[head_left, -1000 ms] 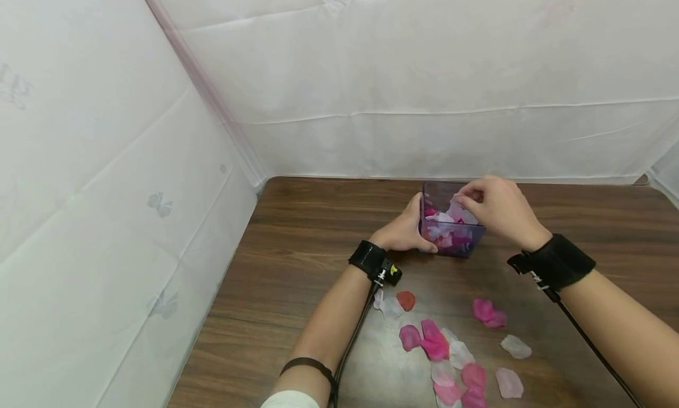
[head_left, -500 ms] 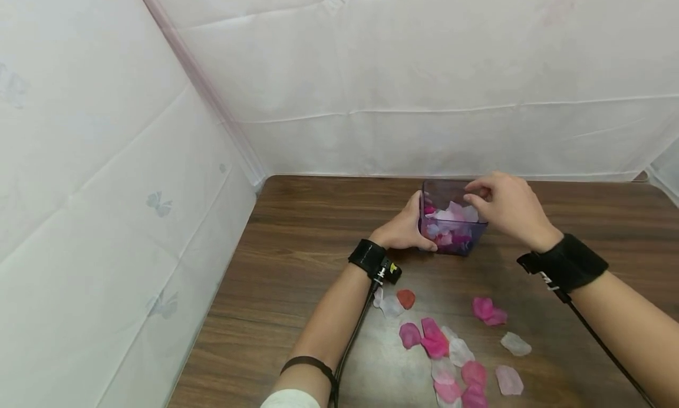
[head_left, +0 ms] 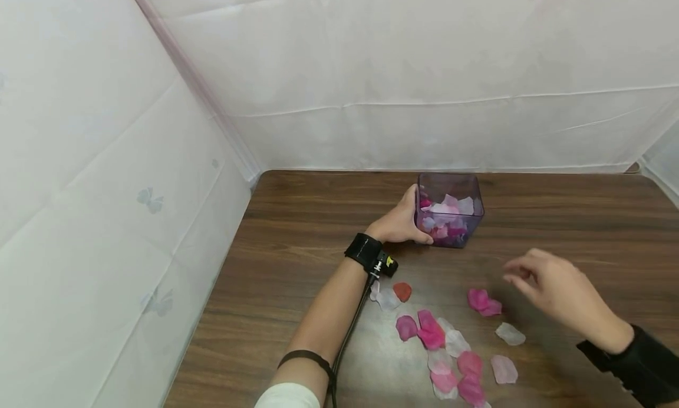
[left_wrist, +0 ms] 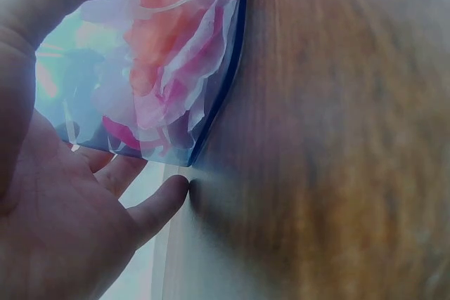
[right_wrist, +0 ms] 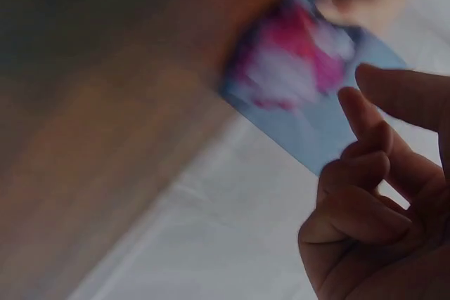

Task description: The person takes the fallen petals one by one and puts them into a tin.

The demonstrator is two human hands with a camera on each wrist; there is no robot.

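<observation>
A clear purple box (head_left: 450, 210) holding pink and white petals stands on the brown table (head_left: 297, 231). My left hand (head_left: 400, 222) grips the box's left side; in the left wrist view the palm and thumb (left_wrist: 56, 230) lie against the box (left_wrist: 155, 68). My right hand (head_left: 551, 287) hovers over the table to the right of two pink petals (head_left: 483, 300), fingers loosely curled and holding nothing. In the right wrist view those fingers (right_wrist: 373, 223) are empty, and the box (right_wrist: 302, 82) is blurred beyond them. Several loose petals (head_left: 440, 349) lie near the front edge.
White sheet walls (head_left: 371, 72) close the table at the back and on the left (head_left: 106, 160). A white petal (head_left: 510, 334) and a pale pink one (head_left: 503, 369) lie right of the cluster. A red petal (head_left: 402, 290) sits by my left wrist.
My right hand has left the top of the box and moved down and to the right, towards the loose petals. The left hand has kept its hold on the box.
</observation>
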